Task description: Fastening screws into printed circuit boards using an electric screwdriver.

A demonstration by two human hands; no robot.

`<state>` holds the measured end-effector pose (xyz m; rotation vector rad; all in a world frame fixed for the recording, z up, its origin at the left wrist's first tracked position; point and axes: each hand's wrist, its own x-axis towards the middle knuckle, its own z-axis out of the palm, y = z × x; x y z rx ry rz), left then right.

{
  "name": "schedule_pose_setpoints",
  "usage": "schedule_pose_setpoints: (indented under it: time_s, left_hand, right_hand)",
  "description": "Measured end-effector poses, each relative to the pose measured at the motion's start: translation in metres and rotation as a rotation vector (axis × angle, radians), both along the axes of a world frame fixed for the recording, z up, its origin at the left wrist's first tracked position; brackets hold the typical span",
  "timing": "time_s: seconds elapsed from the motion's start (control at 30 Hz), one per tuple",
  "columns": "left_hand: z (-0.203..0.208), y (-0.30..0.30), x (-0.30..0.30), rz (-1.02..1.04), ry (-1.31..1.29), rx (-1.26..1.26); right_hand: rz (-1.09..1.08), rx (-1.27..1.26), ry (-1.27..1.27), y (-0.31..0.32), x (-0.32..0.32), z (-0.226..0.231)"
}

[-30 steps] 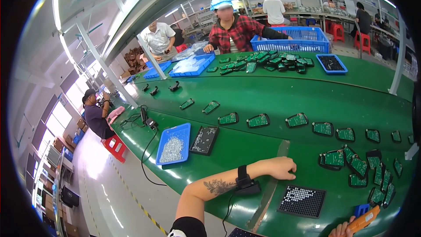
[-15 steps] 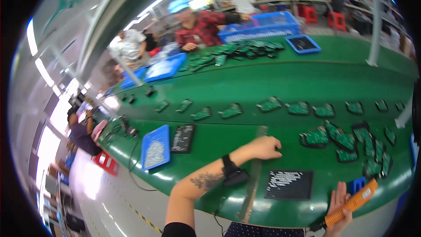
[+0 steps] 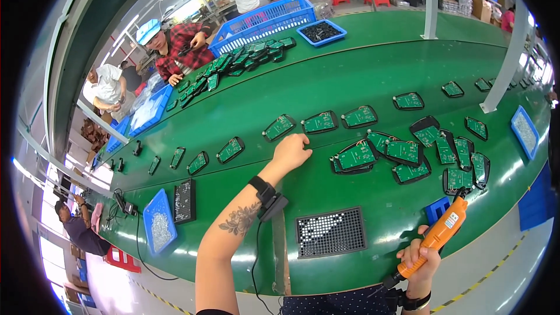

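Observation:
My left hand [image 3: 291, 151] reaches over the belt, fingers curled in, just below a green circuit board in a black housing [image 3: 280, 127]. Whether its fingertips touch that board or hold anything small is hidden. At the lower right, my right hand [image 3: 421, 259] is wrapped round an orange electric screwdriver [image 3: 438, 233], whose tip points away toward the nearest board of a cluster [image 3: 458, 179]. Between my arms lies a black grid tray [image 3: 330, 248] with small white pieces in part of its holes. A blue block [image 3: 436, 210] stands beside the screwdriver.
More boards in housings [image 3: 359, 116] line the belt. Blue trays of small parts stand at left [image 3: 148, 221] and far right [image 3: 519, 137]. Across the belt are heaped boards [image 3: 233, 64], a blue crate [image 3: 265, 17] and a co-worker in a checked shirt [image 3: 186, 52]. A post [image 3: 501, 76] rises at right.
The view has turned right. My left hand has moved forward from the near tabletop to the row of boards. The right hand's spread fingers have closed round the screwdriver, now raised and tilted forward.

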<state>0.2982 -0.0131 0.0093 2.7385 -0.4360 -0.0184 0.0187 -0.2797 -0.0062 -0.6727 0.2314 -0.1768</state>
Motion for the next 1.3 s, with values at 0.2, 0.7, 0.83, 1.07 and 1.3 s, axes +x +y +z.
schedule_pose_setpoints:
  time_s: [0.2, 0.7, 0.83, 1.07, 1.3]
  left_hand:
    - [-0.014, 0.002, 0.024, -0.04, -0.131, -0.055]
    - [-0.031, -0.02, 0.054, -0.011, -0.618, 0.074]
    - [-0.028, 0.004, 0.06, -0.108, -0.137, -0.226]
    - [-0.019, 0.015, 0.036, -0.169, -0.252, -0.28]
    - [0.084, 0.072, -0.135, -0.385, -0.046, -0.235]
  right_hand:
    - [0.046, 0.108, -0.031, 0.001, -0.002, -0.003]
    - [0.045, 0.059, -0.027, -0.002, 0.006, -0.002]
    - [0.039, 0.066, -0.023, 0.01, 0.008, -0.001]
    - [0.009, 0.032, -0.031, -0.007, -0.004, -0.023]
    - [0.142, 0.049, 0.052, -0.012, 0.004, -0.002]
